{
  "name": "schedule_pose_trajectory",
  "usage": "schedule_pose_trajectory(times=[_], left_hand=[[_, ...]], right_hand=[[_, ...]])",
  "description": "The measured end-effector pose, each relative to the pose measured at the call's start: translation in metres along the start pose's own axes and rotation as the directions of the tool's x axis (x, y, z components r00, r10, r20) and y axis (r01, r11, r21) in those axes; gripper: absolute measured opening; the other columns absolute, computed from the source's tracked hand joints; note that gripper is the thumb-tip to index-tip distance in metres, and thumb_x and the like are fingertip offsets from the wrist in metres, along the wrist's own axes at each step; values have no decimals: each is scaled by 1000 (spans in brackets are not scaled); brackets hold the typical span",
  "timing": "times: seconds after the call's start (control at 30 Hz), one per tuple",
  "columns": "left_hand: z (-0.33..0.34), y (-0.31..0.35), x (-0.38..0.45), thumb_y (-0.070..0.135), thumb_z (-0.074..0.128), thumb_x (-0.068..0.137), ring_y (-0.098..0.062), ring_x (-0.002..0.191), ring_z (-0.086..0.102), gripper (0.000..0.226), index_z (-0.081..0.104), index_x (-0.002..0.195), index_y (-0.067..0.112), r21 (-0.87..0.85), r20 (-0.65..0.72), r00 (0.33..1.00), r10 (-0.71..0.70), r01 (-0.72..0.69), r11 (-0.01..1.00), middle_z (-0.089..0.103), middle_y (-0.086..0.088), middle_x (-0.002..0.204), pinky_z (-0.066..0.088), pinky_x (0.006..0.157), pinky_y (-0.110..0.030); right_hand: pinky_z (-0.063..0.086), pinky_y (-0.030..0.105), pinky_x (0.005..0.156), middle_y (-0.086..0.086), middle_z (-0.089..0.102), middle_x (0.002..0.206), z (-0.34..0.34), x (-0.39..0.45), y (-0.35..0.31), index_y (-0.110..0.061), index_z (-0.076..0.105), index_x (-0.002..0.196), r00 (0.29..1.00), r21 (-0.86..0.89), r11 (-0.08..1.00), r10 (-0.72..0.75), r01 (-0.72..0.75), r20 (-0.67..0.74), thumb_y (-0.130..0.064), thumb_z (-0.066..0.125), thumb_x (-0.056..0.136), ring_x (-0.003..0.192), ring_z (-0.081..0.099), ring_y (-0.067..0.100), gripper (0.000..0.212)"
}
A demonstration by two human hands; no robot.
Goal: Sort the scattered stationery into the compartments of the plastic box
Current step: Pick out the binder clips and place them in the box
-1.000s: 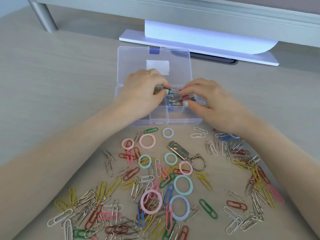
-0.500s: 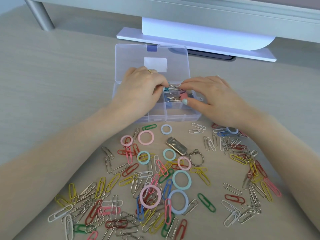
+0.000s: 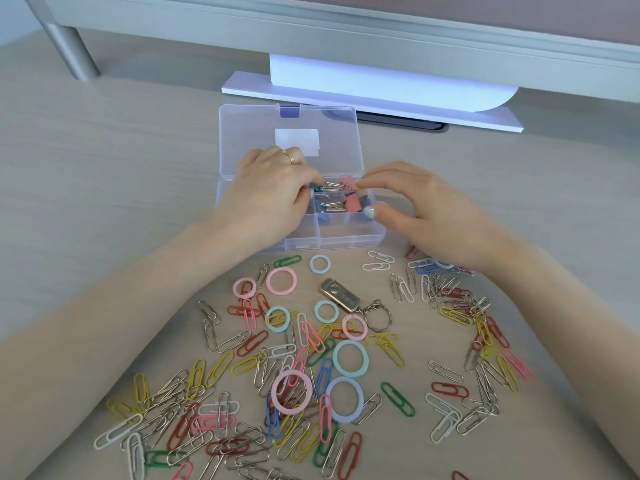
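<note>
Binder clips (image 3: pixel 334 199) sit in a compartment of the clear plastic box (image 3: pixel 353 237), between both hands. The left hand (image 3: pixel 273 188) pinches a teal clip; the right hand (image 3: pixel 412 206) pinches a pink one. Paper clips (image 3: pixel 221 403), coloured rings (image 3: pixel 349 358) and a USB drive (image 3: pixel 339 295) litter the worktop (image 3: pixel 104 168) nearer the person.

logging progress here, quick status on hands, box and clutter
Left hand pinching teal binder clip; right hand curled, pinching pink binder clip. Both over open plastic box. Paper clips, rings, USB drive unsorted on desk.
</note>
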State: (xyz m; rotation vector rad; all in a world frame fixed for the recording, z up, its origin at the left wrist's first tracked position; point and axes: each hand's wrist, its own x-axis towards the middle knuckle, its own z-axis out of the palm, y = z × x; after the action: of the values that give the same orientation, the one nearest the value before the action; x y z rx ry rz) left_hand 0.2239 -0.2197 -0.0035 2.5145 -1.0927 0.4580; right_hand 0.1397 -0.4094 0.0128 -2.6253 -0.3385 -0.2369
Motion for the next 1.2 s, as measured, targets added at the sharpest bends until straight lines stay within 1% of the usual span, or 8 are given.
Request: schedule_pose_trajectory(times=[0.1,0.27,0.37,0.57,0.87,1.0,1.07,1.2], left_hand=[[-9,5,-9,7,54,82,-32,82,51,23,66,101,13,-50,-18,999,35,-36,998,59,-11,85,31,76,-38],[-30,28,-46,28,49,80,-5,82,39,22,67,92,25,-292,103,982,159,-123,948,53,9,84,26,72,-24],[-25,36,-66,36,44,80,-7,86,41,30,66,98,27,-257,188,953,236,-184,949,56,10,88,26,76,-24],[-19,38,-74,43,37,77,-8,85,39,34,64,90,27,-168,237,957,169,-131,977,55,9,87,28,74,-28],[-17,38,-76,46,41,81,-7,85,41,31,61,89,24,-251,141,977,159,-120,960,54,11,85,27,74,-27],[-30,35,-70,46,44,80,-6,86,39,31,57,94,21,-316,19,999,45,-36,948,51,10,85,28,73,-24],[-33,27,-67,50,42,77,-5,93,37,36,52,102,25,-354,14,998,-60,61,933,48,14,90,31,76,-25],[-28,0,-68,55,38,72,-8,103,36,46,51,109,32,-235,27,990,-140,142,961,47,14,105,21,83,-27]], right_hand=[[36,45,100,-12,54,107,-5,-17,-5,-29,62,105,1000,56,998,-12,14,-27,-36,51,84,102,51,4,25],[38,35,92,-15,56,95,-7,-50,-12,-26,68,88,1000,50,998,30,-30,1,-24,61,83,88,52,3,9],[33,32,94,-20,55,93,1,-63,-23,-31,67,87,996,34,997,64,-66,55,-40,55,79,87,51,0,17],[17,39,109,-14,56,91,23,-68,-47,-35,64,91,994,-111,990,94,-87,61,-52,42,77,92,51,8,31],[21,43,105,-11,59,88,28,-64,-49,-29,64,89,999,-122,992,38,-37,1,-48,40,78,89,58,15,32],[16,34,108,-16,61,87,13,-51,-46,-28,61,92,998,-3,1000,9,-10,-69,-44,46,83,85,54,-1,24],[29,29,102,-17,64,86,5,-40,-46,-24,62,92,994,173,984,58,-41,-97,-33,55,87,83,56,-5,12],[40,6,62,-6,70,86,-5,-16,-43,-20,63,94,975,364,924,177,-117,-137,-19,58,88,80,59,-2,8]])
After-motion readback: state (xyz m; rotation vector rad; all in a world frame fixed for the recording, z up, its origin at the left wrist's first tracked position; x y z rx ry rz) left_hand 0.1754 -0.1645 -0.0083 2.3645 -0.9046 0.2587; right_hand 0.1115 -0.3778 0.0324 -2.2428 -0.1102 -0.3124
